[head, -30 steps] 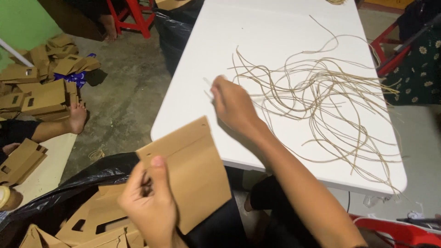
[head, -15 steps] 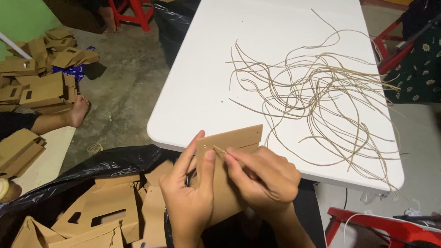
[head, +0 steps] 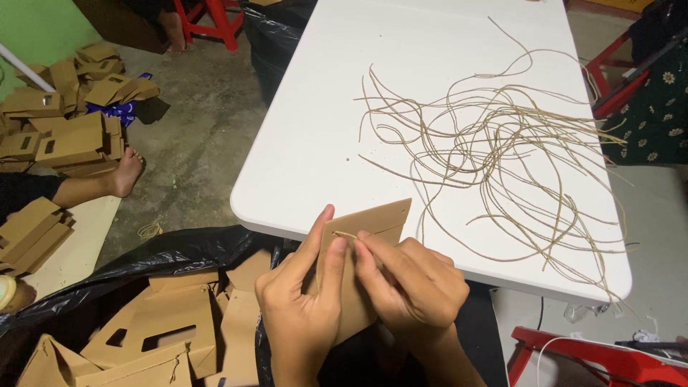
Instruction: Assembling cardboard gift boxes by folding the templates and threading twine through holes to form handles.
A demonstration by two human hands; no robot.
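A flat brown cardboard bag blank (head: pixel 373 222) is held upright at the near edge of the white table (head: pixel 401 86). My left hand (head: pixel 304 304) grips its left side, thumb up along the edge. My right hand (head: pixel 412 287) pinches the end of a tan twine string (head: pixel 342 234) against the card's upper left corner. A loose tangle of several tan strings (head: pixel 502 150) lies spread on the table beyond my hands.
A black plastic bag (head: pixel 154 258) at lower left holds more folded brown bags (head: pixel 158 333). Further brown bags (head: pixel 68 140) are piled on the concrete floor at left, beside another person's bare foot (head: pixel 127 172). Red stools (head: pixel 595 355) stand at lower right and top.
My right hand drew back from the string pile with a string. My left hand raised the card from the black bag to the table edge, and both hands now meet on it.
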